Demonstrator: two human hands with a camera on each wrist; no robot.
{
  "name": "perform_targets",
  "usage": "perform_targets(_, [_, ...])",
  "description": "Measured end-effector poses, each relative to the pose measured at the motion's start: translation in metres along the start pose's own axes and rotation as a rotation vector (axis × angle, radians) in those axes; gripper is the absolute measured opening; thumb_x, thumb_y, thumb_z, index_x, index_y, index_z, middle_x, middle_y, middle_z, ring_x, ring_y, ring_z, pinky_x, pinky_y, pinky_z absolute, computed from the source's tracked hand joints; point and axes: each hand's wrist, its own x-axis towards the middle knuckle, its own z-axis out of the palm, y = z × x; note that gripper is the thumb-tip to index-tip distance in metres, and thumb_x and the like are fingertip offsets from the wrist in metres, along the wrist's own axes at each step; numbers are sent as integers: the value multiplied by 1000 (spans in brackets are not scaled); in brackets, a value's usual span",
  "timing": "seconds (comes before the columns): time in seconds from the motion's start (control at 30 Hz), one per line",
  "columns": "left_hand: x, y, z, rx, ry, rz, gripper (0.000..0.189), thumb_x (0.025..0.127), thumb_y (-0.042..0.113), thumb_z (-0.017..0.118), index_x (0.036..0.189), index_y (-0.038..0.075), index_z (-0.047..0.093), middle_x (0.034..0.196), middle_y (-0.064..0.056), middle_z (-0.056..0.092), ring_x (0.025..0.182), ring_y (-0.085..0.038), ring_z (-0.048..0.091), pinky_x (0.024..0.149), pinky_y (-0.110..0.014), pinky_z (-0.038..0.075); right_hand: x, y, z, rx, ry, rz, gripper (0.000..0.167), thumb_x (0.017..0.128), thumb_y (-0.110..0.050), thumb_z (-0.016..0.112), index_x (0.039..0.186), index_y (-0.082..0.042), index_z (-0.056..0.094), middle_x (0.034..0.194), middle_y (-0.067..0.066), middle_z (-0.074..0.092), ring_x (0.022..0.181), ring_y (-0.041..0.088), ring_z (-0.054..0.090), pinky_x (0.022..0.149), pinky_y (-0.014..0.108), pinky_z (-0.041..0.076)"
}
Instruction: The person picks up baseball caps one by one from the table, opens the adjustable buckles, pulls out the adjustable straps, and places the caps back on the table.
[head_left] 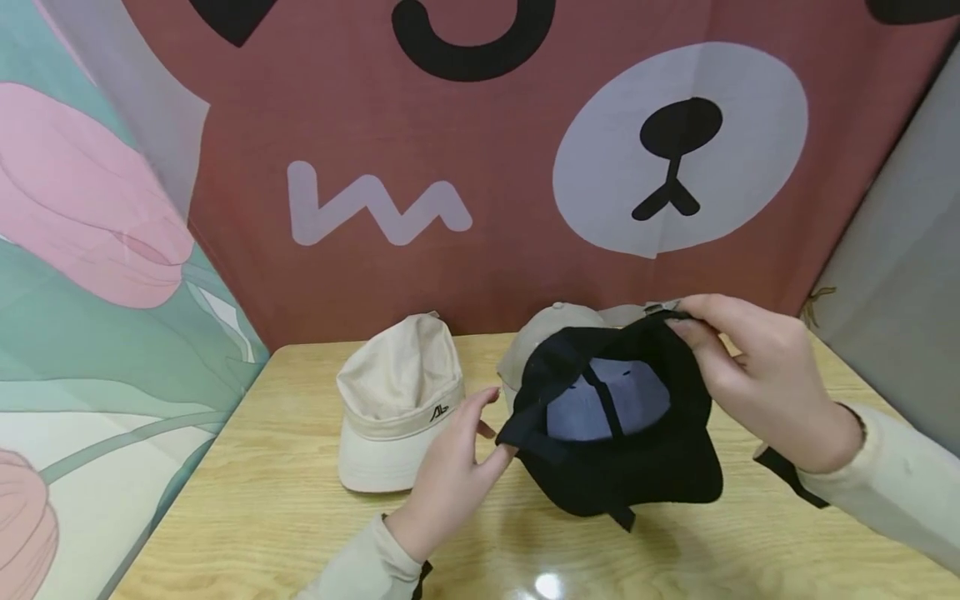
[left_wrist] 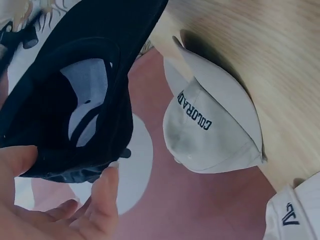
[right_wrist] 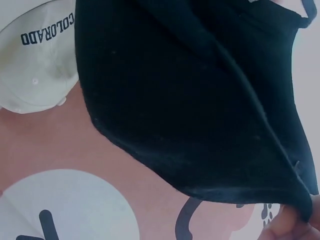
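A black cap (head_left: 607,471) is held up with its opening toward me, showing a blue-grey lining (head_left: 570,412). At its upper right edge, my right hand (head_left: 772,375) pinches the rim between thumb and fingers. On the left side, my left hand (head_left: 450,483) has thumb and fingers at the cap's edge; the left wrist view shows the thumb (left_wrist: 20,159) on the rim. Partly hidden behind the black cap is a beige cap (left_wrist: 210,135) with COLORADO lettering. Left of them sits a cream cap (head_left: 401,400) with a small black logo, its brim facing me.
All this is on a light wood table (head_left: 247,483). A reddish-brown cloth with a cartoon face (head_left: 420,283) hangs behind the table. A flower-patterned cloth (head_left: 82,200) is on the left, a grey surface (head_left: 900,250) on the right.
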Motion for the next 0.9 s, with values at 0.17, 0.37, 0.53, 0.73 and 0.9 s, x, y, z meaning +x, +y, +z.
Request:
perform_targets(0.17, [0, -6, -2, -170, -100, -141, 48, 96, 14, 61, 138, -1, 45, 132, -15, 56, 91, -22, 63, 73, -31, 51, -1, 1, 4, 41, 35, -30, 54, 102, -43, 46, 84, 3, 67, 78, 12, 66, 67, 10, 53, 74, 9, 39])
perform_targets(0.37, [-1, -10, -1, -456, -224, -272, 52, 104, 20, 45, 147, -6, 30, 132, -26, 53, 102, -31, 61, 81, -42, 51, -2, 2, 7, 73, 69, -54, 51, 102, -41, 48, 84, 3, 66, 76, 12, 65, 66, 5, 49, 70, 10, 39])
perform_targets(0.53, [-4, -13, 3, -612, -225, -298, 45, 107, 14, 30, 148, -5, 31, 144, -27, 41, 104, -34, 58, 84, -47, 52, -2, 1, 9, 129, 54, -70, 49, 101, -39, 49, 84, 4, 66, 76, 11, 63, 68, 6, 48, 70, 11, 39])
perform_targets(0.73, [-3, -13, 5, -822, -142, -386, 49, 108, 27, 28, 134, -12, 43, 106, -21, 64, 89, -21, 66, 78, -36, 55, -6, 0, 10, 148, 36, -115, 47, 101, -37, 50, 83, 2, 66, 76, 10, 63, 70, 10, 49, 68, 15, 38])
perform_targets(0.9, [-1, -10, 3, -1088, -77, -453, 50, 107, 34, 29, 134, -6, 41, 109, -11, 61, 90, -15, 63, 75, -35, 53, -10, 1, 14, 186, -21, -203, 43, 102, -33, 50, 81, 1, 66, 79, 9, 63, 77, 15, 53, 80, 14, 39])
